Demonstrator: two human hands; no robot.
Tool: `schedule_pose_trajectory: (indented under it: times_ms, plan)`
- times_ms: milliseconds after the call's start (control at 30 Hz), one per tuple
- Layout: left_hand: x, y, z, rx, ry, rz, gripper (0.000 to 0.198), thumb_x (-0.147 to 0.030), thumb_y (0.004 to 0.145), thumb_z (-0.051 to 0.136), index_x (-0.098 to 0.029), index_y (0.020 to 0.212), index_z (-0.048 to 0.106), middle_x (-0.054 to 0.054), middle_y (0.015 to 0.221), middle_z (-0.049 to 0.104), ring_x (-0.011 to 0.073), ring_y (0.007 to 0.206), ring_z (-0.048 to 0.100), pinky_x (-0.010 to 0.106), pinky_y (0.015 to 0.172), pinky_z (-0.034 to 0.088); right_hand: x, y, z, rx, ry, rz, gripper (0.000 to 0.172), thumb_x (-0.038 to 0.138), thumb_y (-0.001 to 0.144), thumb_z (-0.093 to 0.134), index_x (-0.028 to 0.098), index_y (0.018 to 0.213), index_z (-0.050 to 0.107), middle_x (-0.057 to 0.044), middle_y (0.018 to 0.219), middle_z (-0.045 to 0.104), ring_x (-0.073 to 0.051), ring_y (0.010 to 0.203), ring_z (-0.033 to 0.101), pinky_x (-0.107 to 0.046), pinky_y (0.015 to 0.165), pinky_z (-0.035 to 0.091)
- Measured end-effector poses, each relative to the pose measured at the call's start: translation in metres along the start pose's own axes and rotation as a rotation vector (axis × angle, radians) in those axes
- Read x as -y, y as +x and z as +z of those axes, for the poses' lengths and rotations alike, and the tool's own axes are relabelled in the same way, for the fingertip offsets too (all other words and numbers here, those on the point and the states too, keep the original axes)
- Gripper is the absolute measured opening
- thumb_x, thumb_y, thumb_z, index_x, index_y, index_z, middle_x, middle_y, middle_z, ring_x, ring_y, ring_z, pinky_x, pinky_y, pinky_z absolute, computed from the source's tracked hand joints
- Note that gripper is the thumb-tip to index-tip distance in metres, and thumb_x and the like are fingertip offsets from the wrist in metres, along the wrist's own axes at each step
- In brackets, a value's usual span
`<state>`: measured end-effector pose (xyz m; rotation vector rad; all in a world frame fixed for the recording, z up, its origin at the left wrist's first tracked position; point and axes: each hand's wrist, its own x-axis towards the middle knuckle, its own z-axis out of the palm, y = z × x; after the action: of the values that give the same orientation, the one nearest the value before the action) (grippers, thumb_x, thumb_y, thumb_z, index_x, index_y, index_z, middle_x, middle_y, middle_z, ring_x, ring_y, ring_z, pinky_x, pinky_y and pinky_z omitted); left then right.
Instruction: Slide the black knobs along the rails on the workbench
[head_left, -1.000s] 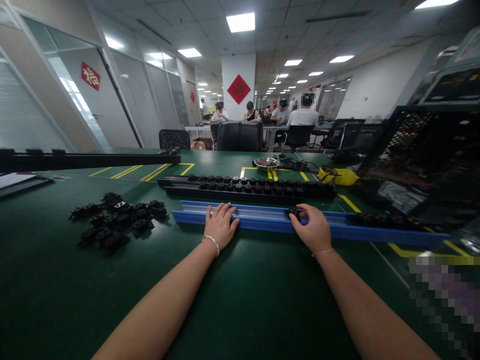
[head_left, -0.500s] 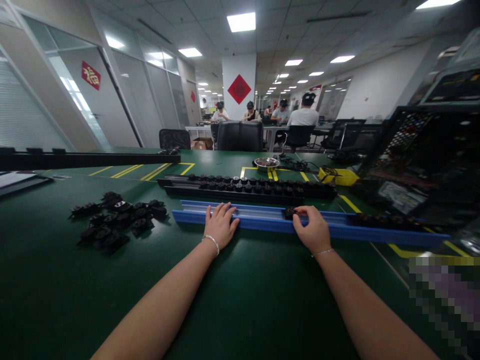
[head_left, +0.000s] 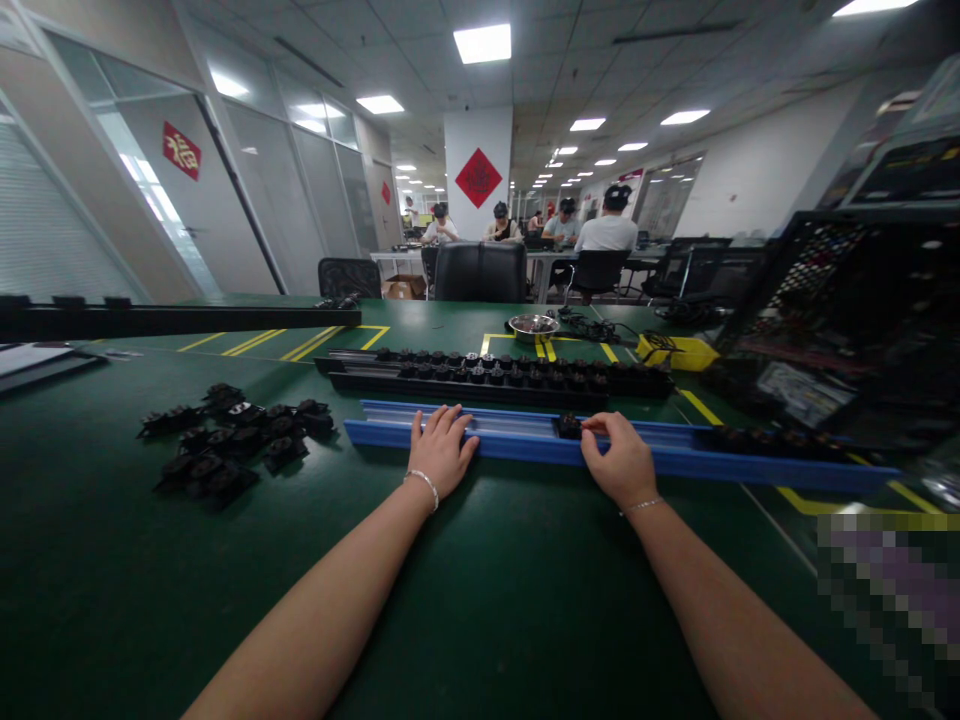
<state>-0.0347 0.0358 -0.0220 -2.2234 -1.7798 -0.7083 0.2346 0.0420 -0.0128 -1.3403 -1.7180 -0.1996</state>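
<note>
A long blue rail [head_left: 525, 449] with a channel along it lies across the green table. My left hand [head_left: 442, 452] rests on its left part with fingers spread, holding nothing. In the channel near the middle sits a small black module [head_left: 568, 427]. The fingers of my right hand [head_left: 621, 462] are bent together at the module's right side; the exact grip is partly hidden. Further right, several black modules [head_left: 780, 443] sit in a row in the same rail. Loose black modules [head_left: 247, 438] are heaped on the table to the left.
Black rails [head_left: 465, 388] filled with modules lie behind the blue one. A metal bowl [head_left: 533, 327], cables [head_left: 589, 326] and a yellow box [head_left: 677, 353] are further back. A long black rail [head_left: 180, 320] juts in at left; a dark perforated case [head_left: 847, 310] stands at right.
My right hand and the black module at its fingertips have shifted slightly left along the blue rail. My left hand has stayed in place.
</note>
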Motion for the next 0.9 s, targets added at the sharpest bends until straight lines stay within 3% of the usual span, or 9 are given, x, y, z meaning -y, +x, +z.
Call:
schedule_pose_trajectory:
  times_ms: [200,900]
  plan:
    - [0.0,0.0,0.0,0.011,-0.001,-0.004,0.04,-0.044,0.091,0.034,-0.028,0.122,0.053,0.003,0.137,0.049,0.0227,0.13,0.035,0.052,0.111,0.013,-0.004,-0.001,0.003,0.094,-0.178,-0.046,0.023,0.029,0.081,0.043,0.021,0.08,0.065,-0.004,0.086,0.071,-0.019,0.081,0.063,-0.046,0.099,0.032]
    - [-0.001,0.0,0.0,0.005,0.004,-0.004,0.039,-0.044,0.091,0.035,-0.029,0.121,0.054,0.003,0.136,0.049,0.0226,0.13,0.035,0.052,0.111,0.014,0.007,-0.003,0.001,0.218,-0.165,-0.148,0.026,0.031,0.082,0.045,0.027,0.095,0.068,-0.001,0.101,0.069,-0.02,0.097,0.059,-0.05,0.102,0.025]
